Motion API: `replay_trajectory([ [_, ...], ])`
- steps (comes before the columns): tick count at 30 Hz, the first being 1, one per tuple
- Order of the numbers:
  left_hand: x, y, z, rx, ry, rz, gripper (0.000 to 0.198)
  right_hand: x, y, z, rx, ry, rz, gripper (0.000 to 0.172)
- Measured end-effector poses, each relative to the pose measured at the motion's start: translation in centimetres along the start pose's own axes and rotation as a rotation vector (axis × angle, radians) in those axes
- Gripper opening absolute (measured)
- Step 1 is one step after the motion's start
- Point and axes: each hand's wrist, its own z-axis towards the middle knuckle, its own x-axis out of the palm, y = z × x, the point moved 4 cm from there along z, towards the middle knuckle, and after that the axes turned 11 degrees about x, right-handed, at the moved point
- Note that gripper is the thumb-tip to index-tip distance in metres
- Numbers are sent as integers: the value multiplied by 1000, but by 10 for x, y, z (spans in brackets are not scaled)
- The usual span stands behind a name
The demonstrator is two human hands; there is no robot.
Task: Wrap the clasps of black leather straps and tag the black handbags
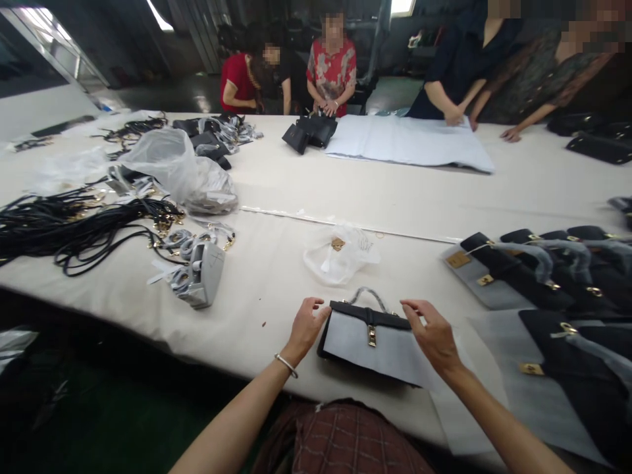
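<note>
A black handbag [353, 332] with a gold clasp [372, 336] stands near the table's front edge, facing me. A pale grey sheet [390, 359] covers its front below the flap, and its top handle [368, 293] is wrapped in clear film. My left hand [307, 328] is at the bag's upper left corner, fingers bent and apart, the thumb close against the edge. At the upper right corner my right hand [435, 337] is also open, with thumb and forefinger spread beside the bag. Neither hand visibly grips anything.
More wrapped black handbags [533, 263] lie to the right. Black straps [99, 224], a small grey box [206, 275] and a plastic bag [172, 164] are on the left. A small clear bag [340, 253] holds gold tags. Several people work across the table [276, 178].
</note>
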Motion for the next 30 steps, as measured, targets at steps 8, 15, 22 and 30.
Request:
replay_trajectory([
  [8,29,18,30,-148,282,-90,91,55,12,67,131,319,-163,10],
  [15,31,-26,44,489,216,-108,98,-23,34,46,-5,116,-162,26],
  [22,30,-53,78,779,408,5,81,-39,28,42,-213,-154,-270,32],
  [30,-12,-23,195,440,317,540,30,-31,20,34,-347,-262,-388,31],
])
